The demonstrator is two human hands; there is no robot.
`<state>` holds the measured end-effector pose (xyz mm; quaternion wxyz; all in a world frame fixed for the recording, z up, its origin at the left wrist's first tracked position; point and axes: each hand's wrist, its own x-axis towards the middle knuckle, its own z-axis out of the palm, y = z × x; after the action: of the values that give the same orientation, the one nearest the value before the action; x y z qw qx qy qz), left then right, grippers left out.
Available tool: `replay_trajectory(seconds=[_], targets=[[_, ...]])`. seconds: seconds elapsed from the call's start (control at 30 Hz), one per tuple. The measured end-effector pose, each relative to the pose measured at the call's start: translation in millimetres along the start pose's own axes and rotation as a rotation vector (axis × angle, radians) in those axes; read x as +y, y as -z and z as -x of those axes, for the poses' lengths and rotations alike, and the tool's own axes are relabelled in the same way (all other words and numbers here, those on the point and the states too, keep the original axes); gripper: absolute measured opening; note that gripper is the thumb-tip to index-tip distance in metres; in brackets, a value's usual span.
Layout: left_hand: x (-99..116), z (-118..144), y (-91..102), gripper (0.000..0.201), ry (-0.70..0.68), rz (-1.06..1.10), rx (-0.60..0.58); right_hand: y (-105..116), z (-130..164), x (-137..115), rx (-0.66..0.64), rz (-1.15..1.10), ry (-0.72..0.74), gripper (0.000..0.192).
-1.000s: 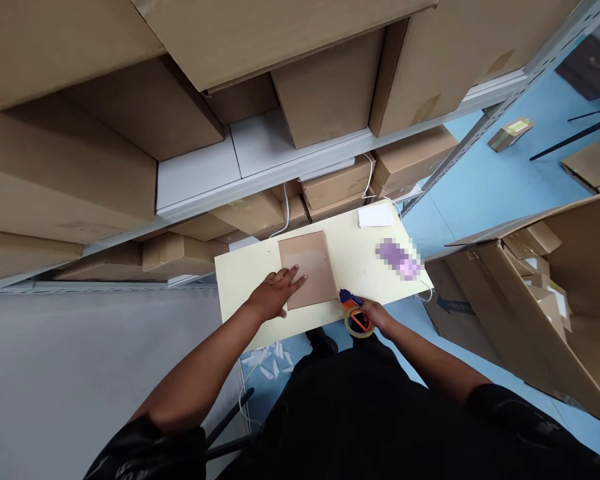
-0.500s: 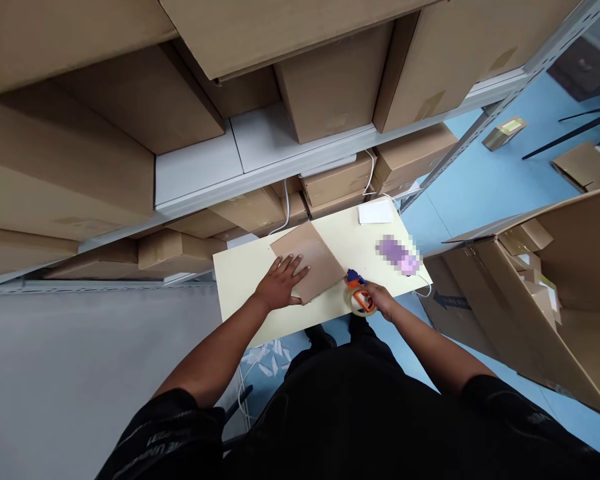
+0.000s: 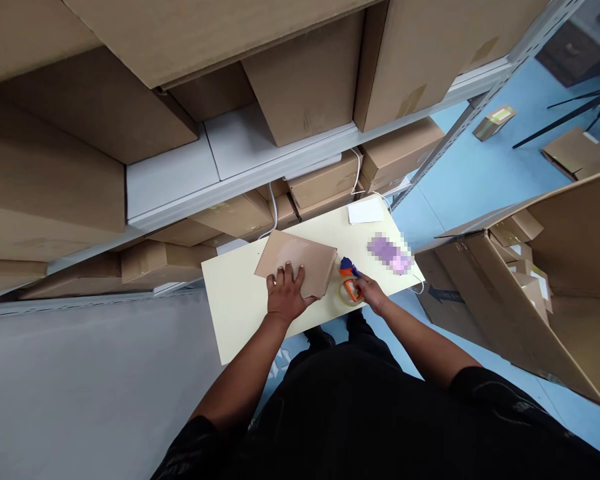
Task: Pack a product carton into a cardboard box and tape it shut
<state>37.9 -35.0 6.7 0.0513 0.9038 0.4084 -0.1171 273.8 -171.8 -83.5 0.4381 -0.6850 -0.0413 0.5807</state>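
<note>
A flat brown cardboard box (image 3: pixel 305 253) lies on the pale yellow table (image 3: pixel 245 293). Spread across its near side is my left hand (image 3: pixel 287 297), fingers apart and palm down on the cardboard. My right hand (image 3: pixel 371 293) grips an orange and blue tape dispenser (image 3: pixel 350 280) with a roll of clear tape in it. The dispenser's blue head is close to the box's right edge; whether tape joins the two I cannot tell.
White paper (image 3: pixel 365 211) and a pixelated purple item (image 3: pixel 390 253) lie on the table's right part. A shelf rack (image 3: pixel 180 173) full of cartons stands ahead. At the right is a large open carton (image 3: pixel 480 293) with small boxes inside.
The box has turned on the table, its right edge now facing the dispenser. My left hand has shifted to its near side. The dispenser has moved slightly left and up in the view.
</note>
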Motion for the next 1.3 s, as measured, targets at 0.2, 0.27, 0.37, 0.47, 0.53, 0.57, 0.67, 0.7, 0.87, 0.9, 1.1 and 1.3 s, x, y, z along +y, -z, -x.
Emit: replay_trajectory(seconds=[0.2,0.27,0.37,0.47,0.53,0.57,0.67,0.7,0.87,0.9,1.1,1.3], targets=[[12.4,-8.0,4.6,0.103,0.082,-0.010,-0.015,11.9,37.7,53.0,-0.078,-0.049,-0.001,0.047],[19.9,-12.4,7.5,0.102,0.112,-0.014,-0.023,9.0,38.1,58.3,-0.082,-0.068,-0.004,0.048],[34.7,-22.3,13.7,0.100,0.164,-0.021,-0.041,-2.6,30.2,56.1,-0.097,-0.084,0.005,0.053],[50.1,-35.2,21.8,0.101,0.218,-0.032,-0.079,-15.5,21.7,50.9,-0.112,-0.102,0.035,0.059],[56.6,-42.5,27.5,0.104,0.237,-0.052,-0.112,-19.4,17.4,47.3,-0.103,-0.082,0.066,0.061],[58.1,-44.8,30.1,0.105,0.236,-0.065,-0.126,-19.3,15.5,45.3,-0.108,-0.049,0.089,0.060],[55.7,-45.9,35.2,0.103,0.198,-0.099,-0.133,-12.9,9.3,37.6,-0.139,0.170,0.208,0.052],[53.6,-44.7,35.6,0.101,0.185,-0.110,-0.126,-10.3,7.4,34.7,-0.118,0.274,0.252,0.051],[47.2,-36.8,31.9,0.093,0.150,-0.140,-0.109,-6.6,3.9,24.3,0.043,0.789,0.400,0.058],[47.5,-35.9,31.2,0.093,0.151,-0.137,-0.113,-7.8,4.6,23.4,0.054,0.878,0.421,0.057],[50.2,-35.4,30.7,0.093,0.153,-0.190,-0.132,-10.8,9.2,22.6,0.058,1.122,0.422,0.055],[48.5,-33.4,31.3,0.091,0.145,-0.216,-0.138,4.8,13.7,24.2,0.030,1.045,0.462,0.066]])
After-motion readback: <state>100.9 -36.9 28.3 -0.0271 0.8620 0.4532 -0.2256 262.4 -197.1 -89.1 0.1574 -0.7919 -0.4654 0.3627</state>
